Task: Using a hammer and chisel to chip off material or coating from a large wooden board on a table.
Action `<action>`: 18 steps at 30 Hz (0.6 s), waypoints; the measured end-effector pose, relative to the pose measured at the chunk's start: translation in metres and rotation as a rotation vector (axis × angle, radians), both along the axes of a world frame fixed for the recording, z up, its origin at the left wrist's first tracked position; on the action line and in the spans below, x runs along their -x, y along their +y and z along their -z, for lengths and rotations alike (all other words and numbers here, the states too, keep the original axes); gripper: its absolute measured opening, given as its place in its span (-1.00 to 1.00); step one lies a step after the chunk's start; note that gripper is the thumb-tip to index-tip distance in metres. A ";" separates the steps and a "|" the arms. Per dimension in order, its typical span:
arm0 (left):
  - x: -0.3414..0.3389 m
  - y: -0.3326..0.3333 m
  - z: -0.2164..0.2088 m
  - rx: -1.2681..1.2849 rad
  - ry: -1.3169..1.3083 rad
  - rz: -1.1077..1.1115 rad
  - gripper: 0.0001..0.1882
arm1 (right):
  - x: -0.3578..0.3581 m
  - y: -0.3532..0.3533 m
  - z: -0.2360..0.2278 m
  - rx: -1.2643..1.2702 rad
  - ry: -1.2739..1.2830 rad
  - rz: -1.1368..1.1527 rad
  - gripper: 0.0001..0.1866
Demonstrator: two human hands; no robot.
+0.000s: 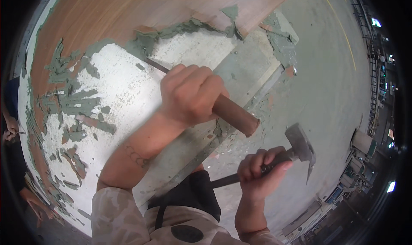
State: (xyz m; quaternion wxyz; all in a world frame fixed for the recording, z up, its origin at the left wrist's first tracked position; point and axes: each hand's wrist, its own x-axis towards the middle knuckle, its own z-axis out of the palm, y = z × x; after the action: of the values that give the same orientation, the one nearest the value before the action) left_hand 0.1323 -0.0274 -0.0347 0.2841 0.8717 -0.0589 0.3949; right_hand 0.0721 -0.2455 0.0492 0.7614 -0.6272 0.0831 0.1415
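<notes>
My left hand (189, 94) is wrapped round a chisel (236, 115) with a thick brown handle. Its thin dark blade points up and left, with the tip at the ragged edge of a green-grey layer (184, 28) under a brown wood-look sheet (141, 4). In my right hand (264, 172) is a hammer (300, 143), gripped by its dark handle close to the metal head. The head is held to the right of the chisel's butt end and apart from it. Below the blade lies a bare white speckled surface (124, 86).
Torn green and brown scraps (77, 129) cling to the white surface at left. A grey board edge (201, 150) runs diagonally before me. At the far left are another person's hands (10, 129). Shelving and equipment (360, 144) line the right side, beyond a grey floor (317, 86).
</notes>
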 end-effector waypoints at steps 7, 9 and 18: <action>-0.004 0.004 0.005 -0.044 -0.036 -0.036 -0.75 | 0.016 0.016 -0.021 -0.148 -0.193 0.196 -0.38; -0.008 0.009 0.003 -0.035 -0.050 -0.017 -0.76 | 0.042 0.011 0.023 0.423 -0.159 -0.216 -0.36; 0.003 0.017 0.001 -0.014 -0.018 0.023 -0.78 | 0.046 0.039 0.004 0.012 0.253 -0.135 -0.29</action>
State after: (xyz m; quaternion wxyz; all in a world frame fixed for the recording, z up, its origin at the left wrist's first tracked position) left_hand 0.1289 -0.0108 -0.0360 0.2818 0.8693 -0.0741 0.3993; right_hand 0.0259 -0.2065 0.0453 0.7296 -0.6133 0.1367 0.2699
